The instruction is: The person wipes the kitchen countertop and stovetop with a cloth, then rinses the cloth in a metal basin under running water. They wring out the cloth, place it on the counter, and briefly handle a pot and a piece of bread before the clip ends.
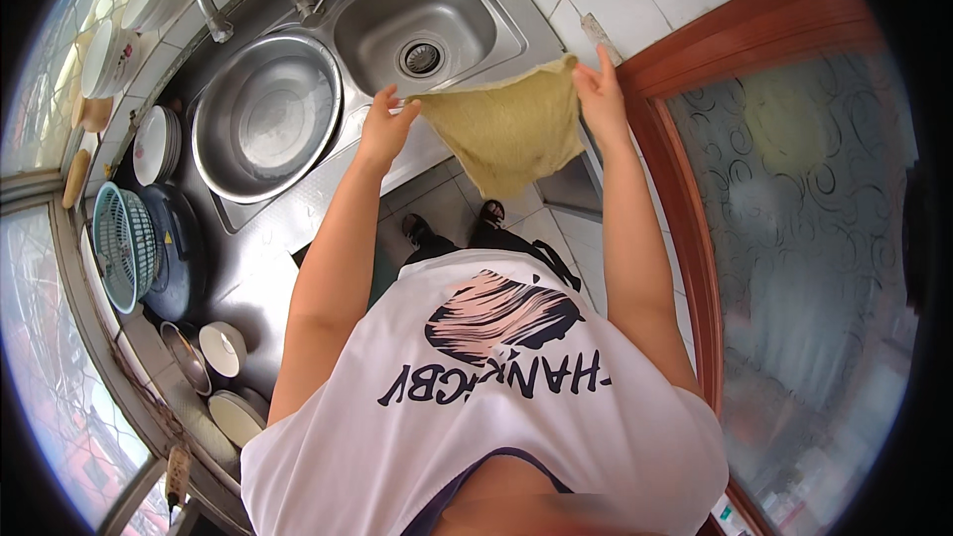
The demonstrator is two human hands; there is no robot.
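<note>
A yellow-green cloth (506, 119) hangs spread between my two hands, in front of the sink's near edge. My left hand (387, 124) pinches its upper left corner between thumb and fingers. At the upper right corner, my right hand (600, 94) grips the cloth with thumb and lower fingers while the index finger points up. The lower part of the cloth droops loose above the floor. Beyond it lies the steel sink basin (362, 25) with its round drain.
A large metal basin (323, 129) sits in the left sink, under the curved faucet (220, 25). Stacked plates (154, 146), a teal colander (119, 248) and bowls (222, 348) line the counter's left side. A wooden-framed frosted glass door (794, 268) stands at the right.
</note>
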